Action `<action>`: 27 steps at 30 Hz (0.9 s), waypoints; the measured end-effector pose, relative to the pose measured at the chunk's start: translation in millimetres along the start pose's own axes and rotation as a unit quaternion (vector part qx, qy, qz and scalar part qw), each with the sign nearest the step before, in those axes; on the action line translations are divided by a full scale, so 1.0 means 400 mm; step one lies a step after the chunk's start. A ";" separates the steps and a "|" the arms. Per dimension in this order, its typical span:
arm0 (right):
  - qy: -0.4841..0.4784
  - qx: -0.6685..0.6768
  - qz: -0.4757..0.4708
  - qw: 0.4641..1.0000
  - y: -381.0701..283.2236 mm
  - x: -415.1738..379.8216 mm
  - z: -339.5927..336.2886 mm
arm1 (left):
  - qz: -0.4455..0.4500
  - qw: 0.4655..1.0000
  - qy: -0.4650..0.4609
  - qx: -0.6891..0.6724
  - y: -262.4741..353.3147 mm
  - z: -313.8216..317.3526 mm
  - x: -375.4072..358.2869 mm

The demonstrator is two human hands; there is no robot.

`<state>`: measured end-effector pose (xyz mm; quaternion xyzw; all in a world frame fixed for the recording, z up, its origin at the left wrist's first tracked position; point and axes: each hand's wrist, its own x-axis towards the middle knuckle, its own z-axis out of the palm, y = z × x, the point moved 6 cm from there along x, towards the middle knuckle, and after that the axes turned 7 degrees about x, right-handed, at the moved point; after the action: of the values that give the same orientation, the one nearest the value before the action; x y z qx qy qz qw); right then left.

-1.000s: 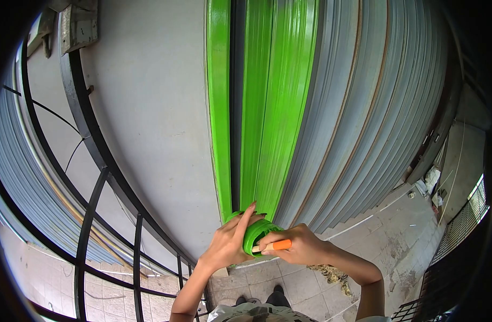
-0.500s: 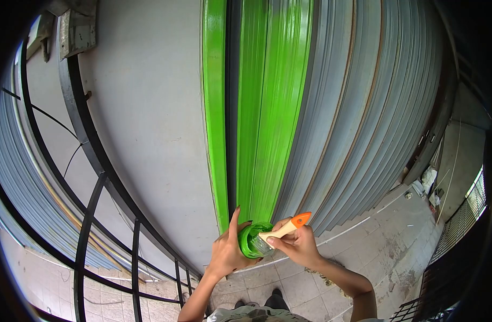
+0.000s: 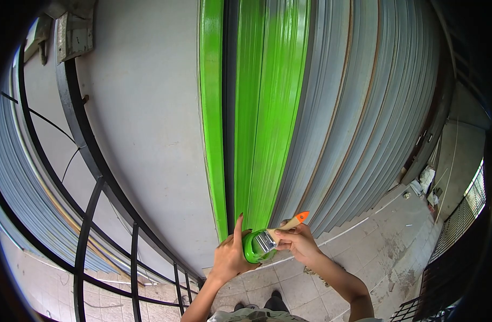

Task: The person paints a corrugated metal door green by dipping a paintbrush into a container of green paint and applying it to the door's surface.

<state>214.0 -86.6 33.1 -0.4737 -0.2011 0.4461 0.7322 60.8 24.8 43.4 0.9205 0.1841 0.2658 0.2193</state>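
Note:
My left hand is wrapped round a paint container of bright green paint, its index finger pointing up. In my right hand is a paintbrush with a pale wooden handle and an orange tip. The brush's metal ferrule lies over the container's mouth; its bristles are hard to make out against the green. Ahead rises a folded metal shutter with glossy green panels and a green edge strip, a dark channel between them.
Unpainted grey shutter folds continue to the right. A pale wall panel stands left of the green strip, beside a black metal grille. Below is a tiled floor; debris lies at the far right.
The brush has come up in the container, so its metal ferrule now shows above the mouth. Its handle has tipped slightly. Both hands remain close together.

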 end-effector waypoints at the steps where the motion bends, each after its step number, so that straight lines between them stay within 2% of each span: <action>1: 0.005 0.012 0.005 1.000 0.003 0.001 -0.006 | 0.003 1.000 0.003 -0.003 0.000 0.001 -0.001; 14: 0.017 0.106 0.030 0.994 0.039 0.001 -0.033 | 0.016 0.999 0.027 -0.024 -0.006 0.014 0.006; 17: 0.029 0.077 0.012 0.997 0.043 0.010 -0.041 | 0.014 0.999 0.030 -0.029 -0.015 0.016 0.005; 23: 0.068 -0.030 -0.170 0.983 -0.016 -0.012 -0.011 | -0.049 0.997 0.044 -0.045 -0.055 0.018 0.003; 26: 0.058 -0.041 -0.271 0.960 -0.047 0.016 -0.022 | -0.080 0.994 0.057 -0.051 -0.109 0.042 0.007; 27: 0.045 -0.061 -0.332 0.940 -0.074 0.026 -0.017 | -0.093 0.992 0.066 -0.062 -0.125 0.047 0.003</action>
<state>238.1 -86.0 54.6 -0.4439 -0.3406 0.1430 0.8164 61.6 61.3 4.4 0.8645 0.2661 0.3151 0.2873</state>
